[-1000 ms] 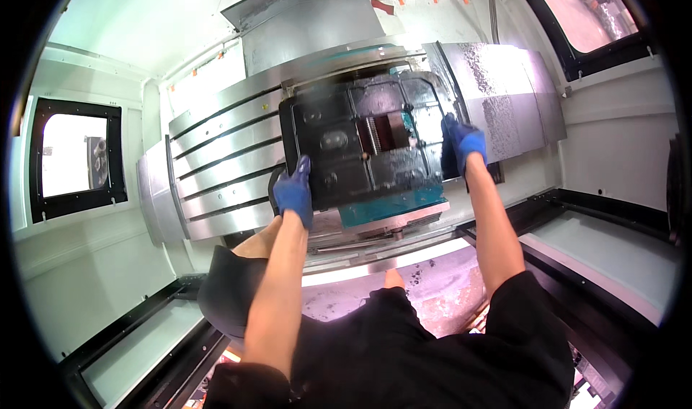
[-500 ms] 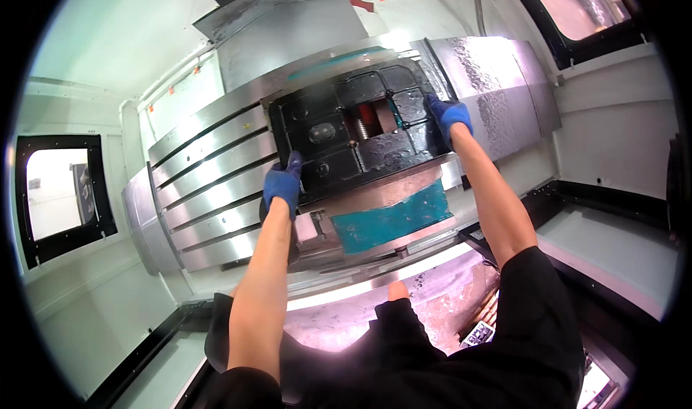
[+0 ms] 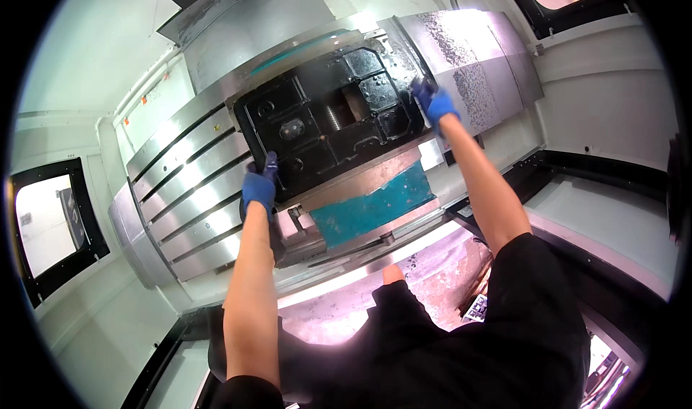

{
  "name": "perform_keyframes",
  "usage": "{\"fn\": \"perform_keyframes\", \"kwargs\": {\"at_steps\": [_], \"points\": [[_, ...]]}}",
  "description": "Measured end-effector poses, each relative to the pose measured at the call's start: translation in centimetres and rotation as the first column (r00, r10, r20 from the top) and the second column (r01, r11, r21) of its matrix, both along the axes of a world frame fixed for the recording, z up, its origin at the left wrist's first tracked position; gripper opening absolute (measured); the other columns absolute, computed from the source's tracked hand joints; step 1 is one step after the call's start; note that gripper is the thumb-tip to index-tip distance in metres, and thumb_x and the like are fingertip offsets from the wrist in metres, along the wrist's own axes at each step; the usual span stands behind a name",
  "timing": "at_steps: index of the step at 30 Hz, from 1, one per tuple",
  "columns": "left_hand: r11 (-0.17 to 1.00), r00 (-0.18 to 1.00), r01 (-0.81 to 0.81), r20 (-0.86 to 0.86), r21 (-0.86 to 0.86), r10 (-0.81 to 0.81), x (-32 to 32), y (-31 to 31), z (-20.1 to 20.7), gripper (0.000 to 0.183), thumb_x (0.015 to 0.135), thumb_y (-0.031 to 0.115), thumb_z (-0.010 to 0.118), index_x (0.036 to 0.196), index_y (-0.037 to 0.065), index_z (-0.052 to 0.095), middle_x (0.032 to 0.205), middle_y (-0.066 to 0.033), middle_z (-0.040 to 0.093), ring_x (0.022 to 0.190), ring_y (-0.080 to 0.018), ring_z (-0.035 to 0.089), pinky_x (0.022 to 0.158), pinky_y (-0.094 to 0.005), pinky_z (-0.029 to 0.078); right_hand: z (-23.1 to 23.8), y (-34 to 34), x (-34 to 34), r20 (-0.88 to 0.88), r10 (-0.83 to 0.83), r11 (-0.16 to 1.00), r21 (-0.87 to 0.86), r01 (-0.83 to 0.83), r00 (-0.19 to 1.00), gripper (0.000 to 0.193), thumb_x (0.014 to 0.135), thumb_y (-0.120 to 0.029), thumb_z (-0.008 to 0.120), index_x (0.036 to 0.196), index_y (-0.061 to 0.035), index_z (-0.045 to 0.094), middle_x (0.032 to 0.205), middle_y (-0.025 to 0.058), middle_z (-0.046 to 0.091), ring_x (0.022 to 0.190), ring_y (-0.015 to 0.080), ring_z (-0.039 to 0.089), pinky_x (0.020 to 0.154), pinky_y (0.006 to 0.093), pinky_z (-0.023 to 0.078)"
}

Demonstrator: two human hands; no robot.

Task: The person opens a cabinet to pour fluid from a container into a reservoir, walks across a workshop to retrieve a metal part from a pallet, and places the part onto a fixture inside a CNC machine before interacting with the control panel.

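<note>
Your left hand (image 3: 258, 188) and right hand (image 3: 435, 104), both in blue gloves, have fingers clamped on opposite edges of the black casting (image 3: 328, 124). It sits on the slotted table (image 3: 191, 193), above a teal block (image 3: 375, 206).

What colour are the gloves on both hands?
Blue, on the left hand and right hand; clearest in the head view.

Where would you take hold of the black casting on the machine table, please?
By its two short ends, one from each side, as the left hand and right hand do. The black casting is a wide, flat slab lying on the slotted table, with its ends overhanging and free.
</note>
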State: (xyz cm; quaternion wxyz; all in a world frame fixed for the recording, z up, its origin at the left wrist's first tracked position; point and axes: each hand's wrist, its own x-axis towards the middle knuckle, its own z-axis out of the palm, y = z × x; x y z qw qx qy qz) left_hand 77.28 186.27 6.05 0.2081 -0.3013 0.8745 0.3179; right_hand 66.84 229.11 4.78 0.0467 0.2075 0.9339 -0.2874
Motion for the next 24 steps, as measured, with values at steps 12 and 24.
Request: {"fn": "perform_keyframes", "kwargs": {"at_steps": [12,24], "points": [[0.986,0.966,-0.143,-0.23,-0.086,0.121,1.1,3.1,-1.1,0.077,0.092,0.069,0.053,0.117,-0.003,0.064,0.106,-0.0251,0.071,0.101,-0.0434,0.066,0.09,-0.0455,0.05,-0.5,-3.6,0.8,0.149,-0.025,0.995,-0.09,0.038,0.989,0.063,0.099,-0.055,0.049,0.116,0.0019,0.068,0.107,0.0256,0.071,0.099,0.0391,0.068,0.091,0.0436,0.051],[0.957,0.987,-0.105,-0.143,-0.269,0.068,0.3,4.9,0.4,0.076,0.095,0.069,0.041,0.11,-0.001,0.067,0.103,-0.0288,0.069,0.102,-0.0471,0.064,0.09,-0.0512,0.05,-0.9,-2.7,-4.2,0.355,-0.077,0.996,-0.021,0.09,0.932,0.088,0.094,-0.072,0.03,0.124,0.0032,0.064,0.125,0.0326,0.06,0.127,0.044,0.053,0.106,0.0495,0.041]]}}
